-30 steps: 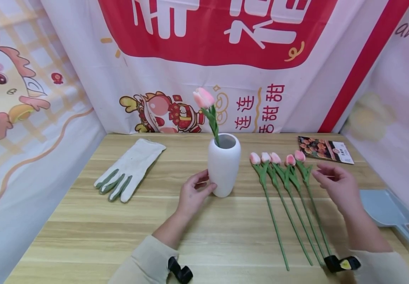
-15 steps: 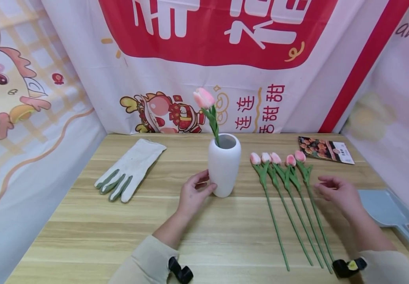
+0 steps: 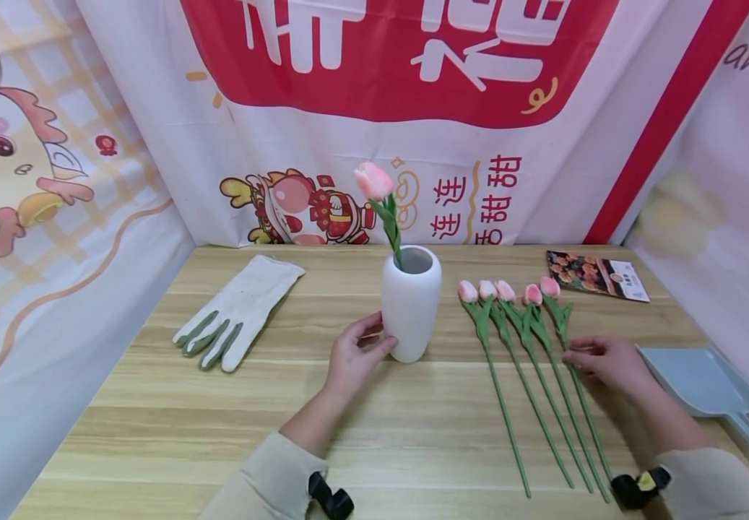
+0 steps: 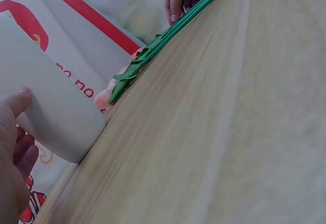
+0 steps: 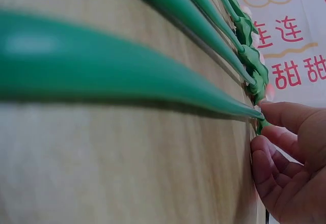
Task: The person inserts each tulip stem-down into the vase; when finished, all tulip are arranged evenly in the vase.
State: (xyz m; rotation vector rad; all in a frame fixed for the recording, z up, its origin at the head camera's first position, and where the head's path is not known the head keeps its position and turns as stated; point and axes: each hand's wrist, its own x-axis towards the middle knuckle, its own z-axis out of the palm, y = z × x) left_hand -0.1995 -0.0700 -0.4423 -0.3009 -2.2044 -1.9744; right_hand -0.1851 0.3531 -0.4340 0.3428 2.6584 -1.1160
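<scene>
A white vase (image 3: 409,310) stands upright on the wooden table, one pink tulip (image 3: 374,180) leaning left out of its mouth. My left hand (image 3: 354,357) grips the vase low on its left side, thumb in front; in the left wrist view the thumb (image 4: 20,101) presses its wall. Right of the vase, several pink artificial tulips (image 3: 504,290) lie in a row, heads toward the back. At the rightmost tulip (image 3: 576,375), my right hand (image 3: 611,365) pinches the stem just below the leaves, thumb and forefinger around it in the right wrist view.
A white glove with green-grey fingertips (image 3: 240,310) lies at the left. At the back right is a flower-picture packet (image 3: 598,274). A light blue dustpan (image 3: 706,379) lies close to my right forearm. A printed cloth (image 3: 322,137) hangs behind the table.
My right hand has come down and then left, from beside the tulip heads onto the rightmost stem. My left hand and the vase have stayed in place.
</scene>
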